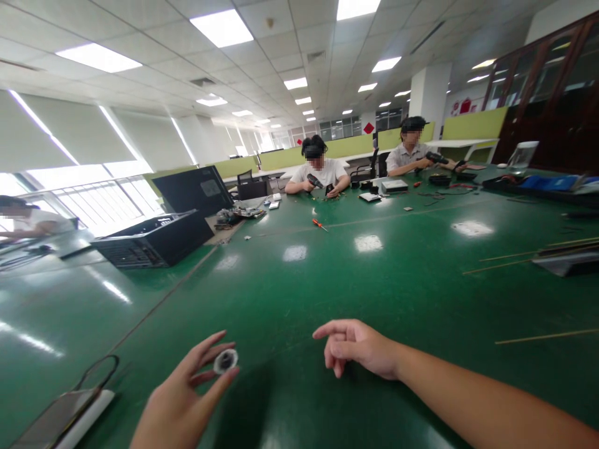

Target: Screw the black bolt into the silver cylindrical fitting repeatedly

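Note:
My left hand [189, 383], at the lower left, pinches a small round piece [226, 361] between thumb and fingers. The piece has a pale, shiny rim and a dark centre; its exact kind does not show. My right hand [358, 349] hovers over the green table [281, 293], to the right of the left hand and apart from it. Its index finger stretches out to the left while the other fingers bend loosely, and nothing shows in its grasp.
A flat device with a looped cable [70, 418] lies at the lower left. Further off are an opened black computer case [154, 240] and an orange screwdriver [319, 224]. Thin rods [547, 337] lie at right. Across the table, two people hold power drills [314, 181].

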{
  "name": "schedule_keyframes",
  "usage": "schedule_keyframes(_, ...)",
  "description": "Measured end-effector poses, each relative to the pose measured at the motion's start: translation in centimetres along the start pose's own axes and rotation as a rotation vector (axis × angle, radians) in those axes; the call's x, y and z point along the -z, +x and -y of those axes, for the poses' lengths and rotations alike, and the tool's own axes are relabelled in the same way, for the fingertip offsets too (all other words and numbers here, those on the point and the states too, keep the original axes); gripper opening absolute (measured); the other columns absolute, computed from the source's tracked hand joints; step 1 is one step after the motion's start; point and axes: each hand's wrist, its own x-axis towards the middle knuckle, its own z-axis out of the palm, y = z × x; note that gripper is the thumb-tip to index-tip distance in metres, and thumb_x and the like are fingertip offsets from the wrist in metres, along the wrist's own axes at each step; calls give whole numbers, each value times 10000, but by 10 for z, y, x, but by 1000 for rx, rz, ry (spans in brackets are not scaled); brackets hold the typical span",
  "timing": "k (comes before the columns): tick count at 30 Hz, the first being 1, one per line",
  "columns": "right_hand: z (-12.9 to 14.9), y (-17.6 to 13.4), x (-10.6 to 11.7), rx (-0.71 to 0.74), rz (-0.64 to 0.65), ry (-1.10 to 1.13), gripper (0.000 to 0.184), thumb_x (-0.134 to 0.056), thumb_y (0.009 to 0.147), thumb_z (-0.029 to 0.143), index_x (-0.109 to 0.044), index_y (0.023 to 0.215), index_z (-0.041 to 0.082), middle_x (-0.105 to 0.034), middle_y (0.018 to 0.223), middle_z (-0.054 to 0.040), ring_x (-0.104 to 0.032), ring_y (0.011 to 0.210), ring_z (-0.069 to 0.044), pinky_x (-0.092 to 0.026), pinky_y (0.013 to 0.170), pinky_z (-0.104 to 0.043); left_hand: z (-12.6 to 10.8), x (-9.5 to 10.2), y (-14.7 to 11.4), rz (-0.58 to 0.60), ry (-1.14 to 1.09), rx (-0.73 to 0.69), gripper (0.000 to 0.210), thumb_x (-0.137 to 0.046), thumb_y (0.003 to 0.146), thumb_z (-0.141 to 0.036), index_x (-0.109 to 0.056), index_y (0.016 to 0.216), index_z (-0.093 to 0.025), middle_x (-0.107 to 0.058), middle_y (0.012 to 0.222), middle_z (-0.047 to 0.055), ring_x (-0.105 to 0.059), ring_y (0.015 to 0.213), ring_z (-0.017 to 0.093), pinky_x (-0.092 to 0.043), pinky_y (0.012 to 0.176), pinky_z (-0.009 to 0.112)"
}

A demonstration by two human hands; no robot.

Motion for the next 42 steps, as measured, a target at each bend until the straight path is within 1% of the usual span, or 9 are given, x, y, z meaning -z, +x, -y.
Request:
schedule_keyframes(2,6,-1,4,192,-177,-97,495,-727,789,367,-569,1204,148,-626,825,-25,-573,658,-130,-437,654,-287,-25,-41,17,184,-69,-49,427,-703,784,-453,-654,1150,-238,-753,1019,46,-728,808,232,-602,723,332)
schedule_keyframes(5,10,-2,14,432,-472,-325,455,-654,790,253,-542,1226,182,-602,972,-56,-567,845,-174,-430,759,-320,-51,-103,33,303,-110,-173,290,-658,845,-325,-670,1117,-225,-728,1017,62,-688,894,232,-564,823,372)
schedule_keyframes(7,8,-2,19,447,-603,-506,518,-590,749,161,-507,1259,198,-587,1088,-78,-554,971,-204,-414,818,-343,-54,-131,37,361,-146,-282,266,-659,850,-257,-666,1115,-230,-704,1022,64,-648,945,230,-534,871,385)
schedule_keyframes(9,3,-2,21,367,-654,-645,627,-543,678,89,-472,1289,210,-572,1165,-84,-544,1038,-218,-410,846,-354,-50,-146,38,418,-179,-359,268,-651,866,-242,-655,1134,-246,-683,1041,65,-614,983,231,-513,895,389)
schedule_keyframes(12,-3,-2,21,241,-614,-775,693,-541,623,49,-471,1290,223,-573,1205,-76,-544,1059,-218,-417,887,-358,-39,-149,37,483,-219,-374,286,-611,907,-268,-627,1192,-272,-664,1080,62,-598,1016,229,-496,916,381)
schedule_keyframes(17,-1,-2,17,135,-552,-849,501,-634,696,113,-565,1181,216,-639,1036,-50,-580,923,-207,-441,878,-362,-31,-150,38,455,-323,-217,430,-690,830,-192,-591,1237,-292,-672,1087,29,-625,1011,209,-483,929,348)
schedule_keyframes(21,2,-2,15,85,-544,-929,329,-677,730,164,-656,1053,223,-662,945,-36,-590,853,-207,-441,798,-343,-30,-153,38,399,-361,-108,340,-746,716,-121,-656,1023,-237,-703,964,11,-652,913,208,-500,854,331)
schedule_keyframes(29,11,-2,11,57,-490,-934,78,-676,824,252,-726,869,214,-677,867,-30,-617,820,-192,-429,752,-309,-36,-150,36,444,-393,-181,242,-722,723,-113,-667,932,-222,-705,908,10,-653,858,189,-497,795,296)
schedule_keyframes(42,12,-4,12,70,-510,-925,76,-666,837,251,-723,845,200,-680,838,-24,-617,804,-182,-415,734,-298,-37,-150,35,403,-394,-161,259,-763,701,-126,-681,926,-225,-709,897,-3,-647,844,183,-481,774,294)
